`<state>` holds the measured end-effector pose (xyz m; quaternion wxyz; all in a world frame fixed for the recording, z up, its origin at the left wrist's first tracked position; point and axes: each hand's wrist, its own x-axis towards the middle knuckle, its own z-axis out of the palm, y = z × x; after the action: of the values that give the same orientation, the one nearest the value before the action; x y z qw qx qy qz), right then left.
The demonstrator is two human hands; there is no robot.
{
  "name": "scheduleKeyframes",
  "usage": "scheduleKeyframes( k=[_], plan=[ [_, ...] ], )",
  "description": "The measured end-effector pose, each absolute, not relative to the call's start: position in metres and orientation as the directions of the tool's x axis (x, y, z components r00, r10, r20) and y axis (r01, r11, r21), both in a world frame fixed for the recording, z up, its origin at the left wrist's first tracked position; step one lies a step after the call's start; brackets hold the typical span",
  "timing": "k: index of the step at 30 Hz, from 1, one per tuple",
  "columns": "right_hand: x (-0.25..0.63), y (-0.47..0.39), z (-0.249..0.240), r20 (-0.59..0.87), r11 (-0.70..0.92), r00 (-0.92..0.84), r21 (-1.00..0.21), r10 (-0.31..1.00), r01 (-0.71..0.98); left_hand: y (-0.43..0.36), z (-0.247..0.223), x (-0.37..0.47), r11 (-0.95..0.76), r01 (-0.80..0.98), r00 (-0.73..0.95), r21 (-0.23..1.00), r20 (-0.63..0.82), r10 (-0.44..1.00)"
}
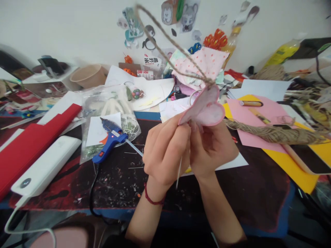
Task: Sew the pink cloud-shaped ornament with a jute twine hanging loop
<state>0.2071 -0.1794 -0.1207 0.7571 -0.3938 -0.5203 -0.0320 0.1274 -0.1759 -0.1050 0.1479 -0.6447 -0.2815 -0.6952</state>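
Both hands are raised together over the dark table. A pink-edged, whitish heart-shaped piece (207, 108) is held up between them, with a loop of brown twine (170, 41) tied at its upper end. My left hand (168, 148), with a dark red bracelet (152, 197) at the wrist, pinches the heart's lower left edge. My right hand (213, 148) is closed on its lower side, fingertips touching the left ones. A thin pale strand (179, 172) hangs below the left fingers. What the fingertips grip is partly hidden.
A blue glue gun (111, 141) lies on the left, its cable running off the table's front edge. Beside it are a white power bank (46, 165) and red strip (38, 144). Twine hank (276, 134), pink paper (248, 127) and a phone (310, 158) lie right.
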Motion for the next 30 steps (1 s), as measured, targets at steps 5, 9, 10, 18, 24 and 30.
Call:
scheduleKeyframes(
  k=[5, 9, 10, 18, 24, 30],
  plan=[
    [0.2057, -0.1796, -0.1179, 0.804, 0.706, 0.466, -0.569, 0.369, 0.422, -0.1768, -0.1057, 0.1285, -0.825, 0.498, -0.18, 0.266, 0.963, 0.202],
    [0.2034, -0.1798, -0.115, 0.759, 0.7, 0.511, -0.616, 0.403, 0.361, -0.1796, -0.1069, 0.1276, -0.852, 0.423, -0.2, 0.309, 0.949, 0.244],
    [0.2033, -0.1797, -0.1148, 0.752, 0.7, 0.519, -0.622, 0.407, 0.352, -0.18, -0.1071, 0.1274, -0.85, 0.425, -0.192, 0.31, 0.949, 0.25],
    [0.2034, -0.1779, -0.1155, 0.746, 0.7, 0.534, -0.623, 0.398, 0.348, -0.179, -0.1099, 0.1273, -0.85, 0.453, -0.161, 0.267, 0.963, 0.217],
    [0.2037, -0.1782, -0.1162, 0.748, 0.683, 0.526, -0.63, 0.405, 0.369, -0.1803, -0.1091, 0.1273, -0.797, 0.535, -0.139, 0.281, 0.96, 0.245],
    [0.2046, -0.179, -0.1164, 0.749, 0.693, 0.515, -0.629, 0.418, 0.353, -0.1785, -0.1083, 0.1279, -0.8, 0.555, -0.106, 0.227, 0.974, 0.202]
  ],
)
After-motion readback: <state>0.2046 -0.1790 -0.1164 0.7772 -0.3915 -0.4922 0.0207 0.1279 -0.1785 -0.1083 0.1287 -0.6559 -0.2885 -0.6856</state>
